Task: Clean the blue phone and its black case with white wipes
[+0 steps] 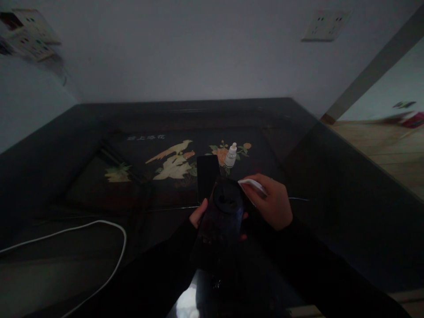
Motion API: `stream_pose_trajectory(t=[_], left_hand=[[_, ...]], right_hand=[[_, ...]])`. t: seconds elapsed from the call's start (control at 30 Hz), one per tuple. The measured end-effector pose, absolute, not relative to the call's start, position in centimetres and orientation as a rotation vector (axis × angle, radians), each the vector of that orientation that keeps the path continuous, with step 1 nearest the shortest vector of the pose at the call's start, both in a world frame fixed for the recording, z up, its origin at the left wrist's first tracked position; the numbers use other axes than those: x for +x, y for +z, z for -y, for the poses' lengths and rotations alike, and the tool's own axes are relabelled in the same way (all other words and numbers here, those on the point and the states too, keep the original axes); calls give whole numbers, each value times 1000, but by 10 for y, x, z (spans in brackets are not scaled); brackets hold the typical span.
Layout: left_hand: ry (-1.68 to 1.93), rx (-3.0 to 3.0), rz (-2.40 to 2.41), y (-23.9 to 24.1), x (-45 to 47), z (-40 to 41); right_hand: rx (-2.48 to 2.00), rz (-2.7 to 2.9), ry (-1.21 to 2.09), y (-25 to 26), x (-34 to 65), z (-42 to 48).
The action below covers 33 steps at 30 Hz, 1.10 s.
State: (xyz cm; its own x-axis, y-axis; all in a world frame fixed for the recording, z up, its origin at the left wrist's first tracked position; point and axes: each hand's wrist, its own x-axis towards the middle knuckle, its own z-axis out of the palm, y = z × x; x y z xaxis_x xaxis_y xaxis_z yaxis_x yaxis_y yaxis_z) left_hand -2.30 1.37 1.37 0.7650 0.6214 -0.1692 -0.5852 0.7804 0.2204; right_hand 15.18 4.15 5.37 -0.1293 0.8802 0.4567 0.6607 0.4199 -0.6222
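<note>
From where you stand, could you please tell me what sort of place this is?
Probably a dimly lit room in a home: a dark glossy table decorated with a bird-and-flower picture, a wall socket on the plain white wall, and a wooden floor at right.

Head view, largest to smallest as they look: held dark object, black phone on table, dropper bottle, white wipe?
1. dark object in the left hand, helped by nearness to the camera.
2. black phone.
3. white wipe and dropper bottle look alike; the right hand hides part of the wipe.
</note>
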Motion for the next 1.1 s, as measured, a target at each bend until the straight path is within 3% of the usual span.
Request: stream_pose_trajectory(t=[0.2, 0.47, 0.67, 0.8, 1.1], left_hand=[[418, 168, -194, 13, -21, -9], [738, 74, -234, 18, -24, -19], [797, 39, -293, 15, -29, -23], [793, 25, -303, 15, -28, -20], [417, 98, -186, 7, -17, -11]], right_hand=[[-1258, 1914, 357, 56, 150, -46], [-1257, 1942, 403, 53, 153, -41], [-1074, 2106, 520, 51, 142, -29], [-1178, 2051, 463, 50, 144, -32], [-1310, 1934, 383, 51, 153, -46]])
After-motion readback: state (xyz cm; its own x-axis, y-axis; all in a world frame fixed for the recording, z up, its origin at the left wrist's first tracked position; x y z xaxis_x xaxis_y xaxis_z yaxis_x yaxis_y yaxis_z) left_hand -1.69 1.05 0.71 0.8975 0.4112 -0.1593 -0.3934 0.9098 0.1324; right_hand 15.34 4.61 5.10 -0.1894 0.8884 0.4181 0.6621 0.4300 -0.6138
